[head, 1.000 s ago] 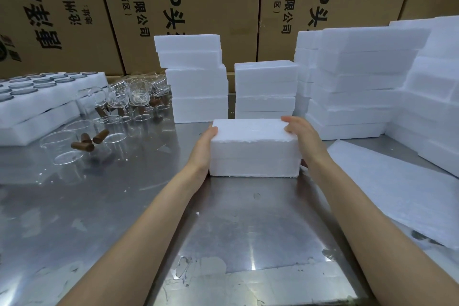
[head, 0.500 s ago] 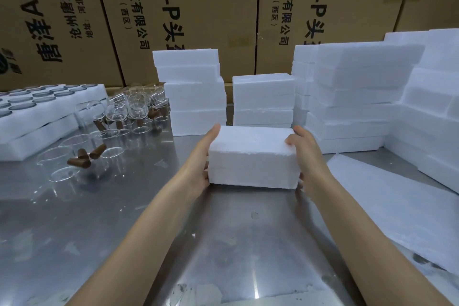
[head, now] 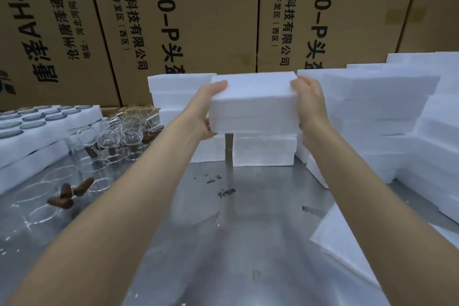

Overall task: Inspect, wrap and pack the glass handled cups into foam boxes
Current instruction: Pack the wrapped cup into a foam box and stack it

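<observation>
Both hands are out in front of me on a closed foam box (head: 253, 104), one at each end. My left hand (head: 207, 109) grasps the left end, fingertips hooked over the top edge, palm against the side. My right hand (head: 309, 104) grasps the right end the same way. The box is up off the steel table (head: 236, 231), level, held above the short middle stack (head: 264, 150) of foam boxes at the back; I can't tell whether it touches that stack. A taller stack (head: 178, 87) shows behind my left hand, and more stacks (head: 382, 117) fill the right side. Glass cups (head: 116, 131) with brown handles stand and lie at left, beside foam trays (head: 37, 129). White wrap sheets (head: 347, 251) lie at lower right. Printed cartons (head: 173, 20) wall off the back.
</observation>
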